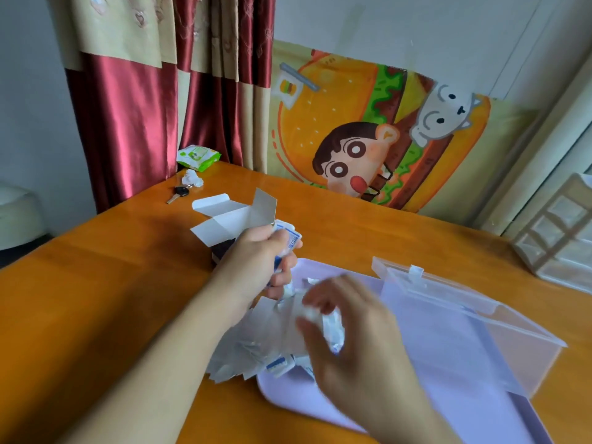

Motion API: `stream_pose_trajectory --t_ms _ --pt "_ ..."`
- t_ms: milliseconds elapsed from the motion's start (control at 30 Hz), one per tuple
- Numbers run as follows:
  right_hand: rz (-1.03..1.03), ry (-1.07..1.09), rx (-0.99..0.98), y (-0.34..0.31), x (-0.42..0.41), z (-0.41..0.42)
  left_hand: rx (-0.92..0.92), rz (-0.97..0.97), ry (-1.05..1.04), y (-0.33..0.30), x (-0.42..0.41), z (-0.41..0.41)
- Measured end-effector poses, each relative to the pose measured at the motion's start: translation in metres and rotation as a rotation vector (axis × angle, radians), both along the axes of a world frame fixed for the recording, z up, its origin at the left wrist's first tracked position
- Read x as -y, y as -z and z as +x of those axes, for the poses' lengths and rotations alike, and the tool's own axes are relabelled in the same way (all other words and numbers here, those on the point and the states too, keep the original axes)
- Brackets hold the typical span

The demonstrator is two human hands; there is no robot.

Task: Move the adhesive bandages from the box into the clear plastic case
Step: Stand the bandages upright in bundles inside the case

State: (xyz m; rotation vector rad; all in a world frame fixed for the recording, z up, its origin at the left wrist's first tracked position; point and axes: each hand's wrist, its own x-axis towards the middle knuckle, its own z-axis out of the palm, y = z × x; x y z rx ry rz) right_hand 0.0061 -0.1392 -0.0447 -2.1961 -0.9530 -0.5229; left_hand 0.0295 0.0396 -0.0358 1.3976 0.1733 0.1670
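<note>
Upper left of the frame: wipes pack, a key, crumpled paper on the table; none of it ours.

Centre: we have the box in the left hand, fingers curled round it, flaps open, tipped toward the tray. Below it the bandages lie in a loose pile, partly on the tray's left rim, partly on the table.

Centre right: our right hand is over the pile, fingers half curled and blurred; it looks to be pinching a few bandages, but we can't tell for sure.

Right: the case sits on the tray, lid up, and we see no bandages in it.

Status, our read: box mostly emptied, transfer into the case not started. Left: gather the pile, load the case.
</note>
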Motion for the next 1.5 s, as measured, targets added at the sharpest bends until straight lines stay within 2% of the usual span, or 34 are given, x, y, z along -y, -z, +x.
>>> stream_pose_trajectory --t_ms 133,300,400,700,933,1133,1300,1500 --pt "-0.253 -0.025 0.234 0.04 0.001 -0.017 0.0 -0.047 -0.019 -0.003 -0.003 0.002" --pt "-0.265 0.046 0.361 0.052 -0.01 -0.021 -0.009 -0.053 0.004 -0.002 -0.001 -0.001" --pt "-0.23 0.095 0.349 0.051 -0.012 -0.021 -0.017 -0.044 0.002 -0.003 -0.002 -0.001" --pt "-0.298 0.115 0.342 0.057 -0.02 -0.018 -0.017 -0.015 0.005 -0.004 -0.003 -0.003" --pt "-0.216 0.163 0.302 0.059 -0.019 -0.021 -0.016 -0.003 0.006 -0.003 -0.004 -0.002" --pt "-0.287 0.159 0.286 0.056 -0.025 -0.022 -0.014 0.011 0.008 -0.004 -0.003 -0.002" --pt "-0.239 0.161 0.286 0.059 -0.028 -0.023 -0.012 0.025 0.007 -0.003 -0.004 -0.002" --pt "-0.338 0.15 0.249 0.054 -0.025 -0.022 -0.011 0.038 0.008 -0.002 -0.004 -0.003"
